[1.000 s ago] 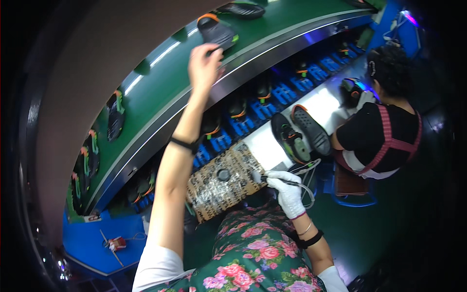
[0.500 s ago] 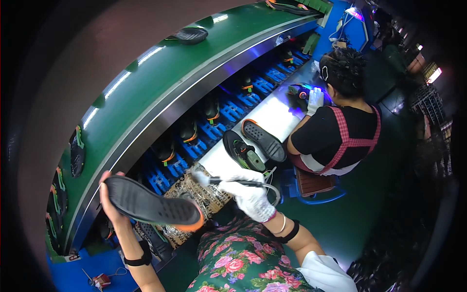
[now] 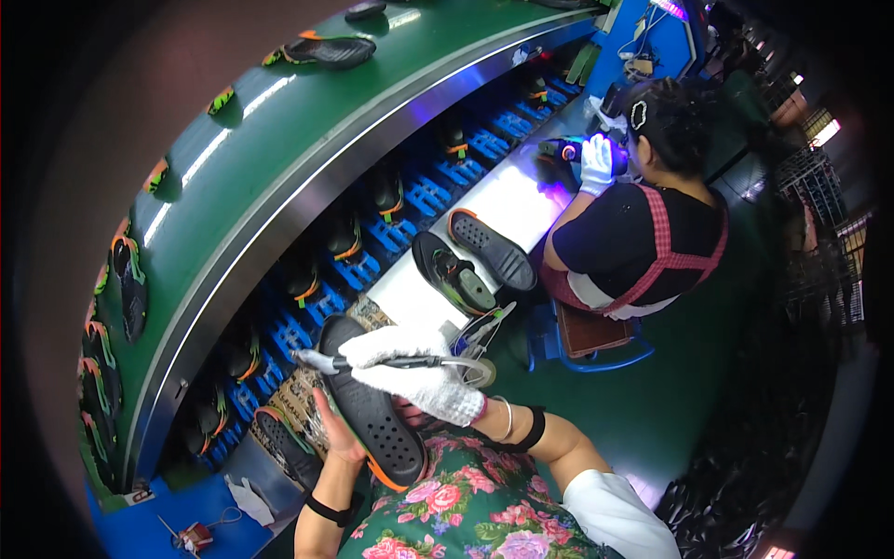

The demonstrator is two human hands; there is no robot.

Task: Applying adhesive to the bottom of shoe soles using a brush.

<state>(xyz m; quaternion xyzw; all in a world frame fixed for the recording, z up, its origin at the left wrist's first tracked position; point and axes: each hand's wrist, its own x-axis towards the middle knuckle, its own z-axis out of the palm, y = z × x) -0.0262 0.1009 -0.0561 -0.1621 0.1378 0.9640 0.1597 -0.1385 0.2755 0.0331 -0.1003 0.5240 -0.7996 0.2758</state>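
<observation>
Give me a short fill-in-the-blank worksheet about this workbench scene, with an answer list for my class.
1. The right hand, gripping a slim tool, wears a white ____.
2. The left hand is holding a dark sole edged at its lower end in ____.
3. The curved conveyor belt is coloured ____.

Answers: glove; orange; green.

Free bench strip (image 3: 397, 296), soles (image 3: 495, 250) beyond
</observation>
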